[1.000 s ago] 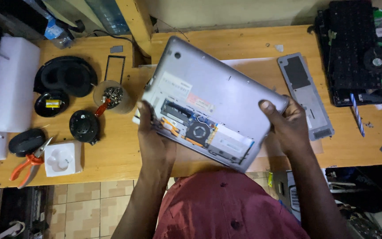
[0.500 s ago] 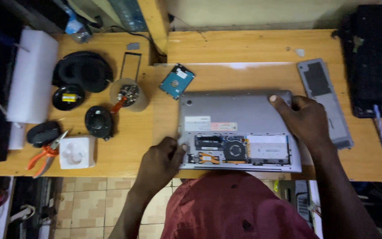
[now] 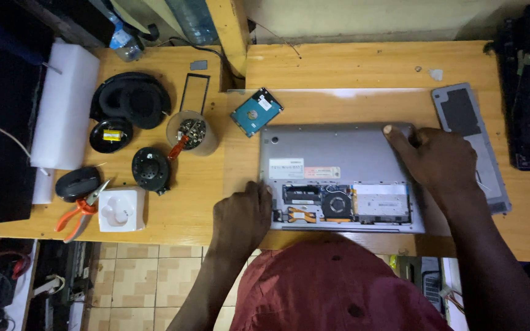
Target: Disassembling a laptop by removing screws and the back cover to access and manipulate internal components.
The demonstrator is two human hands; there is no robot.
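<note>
The silver-grey laptop (image 3: 338, 178) lies underside-up, flat on the wooden bench (image 3: 351, 67), its fan and boards bared along the near edge. The left hand (image 3: 240, 214) presses its near-left corner; the right hand (image 3: 437, 159) lies spread on its far-right corner. Neither clamps anything. A finger straying onto those boards could damage them, I'd say. A second ago the laptop was lifted and tilted; now a blue-green hard drive (image 3: 256, 111) shows behind its far-left corner.

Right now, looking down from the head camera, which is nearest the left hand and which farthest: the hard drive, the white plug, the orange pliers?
From the left hand:
1. Hard drive, up on the desk beyond it.
2. White plug, off to its left.
3. Orange pliers, farther left, near the desk edge.
</note>
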